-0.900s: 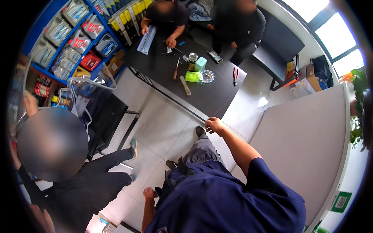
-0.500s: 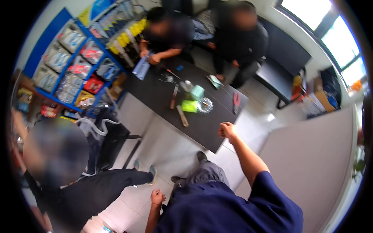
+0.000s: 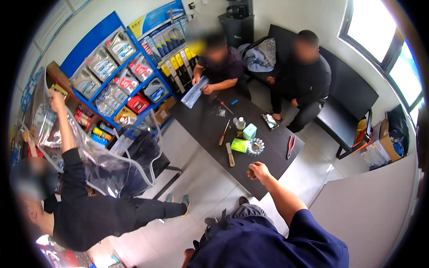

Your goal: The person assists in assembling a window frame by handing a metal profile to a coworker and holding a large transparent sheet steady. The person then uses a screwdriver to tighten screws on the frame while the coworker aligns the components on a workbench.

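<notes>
My right hand (image 3: 258,171) hovers by the near corner of a dark table (image 3: 261,184), its fingers curled in and no object showing in them. Of my left hand (image 3: 188,255) only a bit shows low at the lower edge, with its fingers hidden. Ahead of the right hand lie a glass ashtray (image 3: 256,146), a bright green packet (image 3: 239,144) and a pale green box (image 3: 250,131). A scraper (image 3: 230,155) with a wooden handle lies to their left, near a screwdriver (image 3: 224,133). Red-handled pliers (image 3: 291,147) rest toward the right edge.
A co-worker (image 3: 219,67) across the table holds a blue-white flat package (image 3: 195,92). Another person (image 3: 304,76) sits on a black bench (image 3: 346,80). At left, a person (image 3: 89,201) handles a clear plastic sheet (image 3: 116,172) beside a blue shelf (image 3: 117,117) of jugs.
My view has tilted upward and steadied. My left hand has dropped mostly out of sight. My right hand stays curled over the table corner. At left, the person's arm now reaches up with the clear sheet.
</notes>
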`<state>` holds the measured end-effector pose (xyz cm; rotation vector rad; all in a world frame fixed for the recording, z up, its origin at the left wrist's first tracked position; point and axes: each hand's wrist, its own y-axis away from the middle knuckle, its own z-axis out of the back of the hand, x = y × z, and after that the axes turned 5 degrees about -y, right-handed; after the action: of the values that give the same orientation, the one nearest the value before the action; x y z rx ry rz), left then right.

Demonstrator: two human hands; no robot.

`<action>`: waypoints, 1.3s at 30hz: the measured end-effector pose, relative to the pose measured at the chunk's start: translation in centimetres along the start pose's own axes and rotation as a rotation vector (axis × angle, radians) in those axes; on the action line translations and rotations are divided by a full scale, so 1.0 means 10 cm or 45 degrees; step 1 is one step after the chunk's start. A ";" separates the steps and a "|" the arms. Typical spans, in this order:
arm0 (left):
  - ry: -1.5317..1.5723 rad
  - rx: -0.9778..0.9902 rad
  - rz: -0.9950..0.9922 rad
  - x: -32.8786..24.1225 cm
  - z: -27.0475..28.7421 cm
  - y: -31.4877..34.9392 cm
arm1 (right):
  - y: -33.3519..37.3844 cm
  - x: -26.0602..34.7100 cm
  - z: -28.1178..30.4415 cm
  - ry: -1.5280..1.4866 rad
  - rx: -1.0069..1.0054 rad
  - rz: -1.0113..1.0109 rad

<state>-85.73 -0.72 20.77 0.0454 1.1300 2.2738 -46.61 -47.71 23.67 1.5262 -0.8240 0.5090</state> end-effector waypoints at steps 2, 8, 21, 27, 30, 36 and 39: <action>-0.008 0.011 0.092 0.12 -0.12 0.13 | 0.01 -0.10 0.08 0.005 -0.015 -0.042; 0.046 -0.036 0.166 0.12 -0.20 0.31 | -0.18 0.16 0.01 -0.110 0.017 -0.110; 0.582 -0.147 0.007 -0.74 0.32 0.32 | -1.19 3.66 -1.99 0.765 0.560 0.634; 0.647 -0.126 0.222 -0.15 0.24 0.14 | -1.17 4.12 -2.58 0.332 0.766 0.828; 0.686 -0.100 0.357 0.12 0.18 0.04 | -0.65 3.32 -2.63 0.449 0.998 0.666; 0.766 -0.027 0.382 0.10 0.23 -0.54 | -0.04 2.05 -2.28 0.870 0.552 0.276; 0.837 -0.063 0.398 -0.02 0.50 -0.85 | -0.01 2.08 -2.25 0.727 0.428 0.239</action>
<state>-79.99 6.67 17.72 -0.6281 1.4638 2.6844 -29.71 -29.84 42.00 1.4927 -0.4459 1.2054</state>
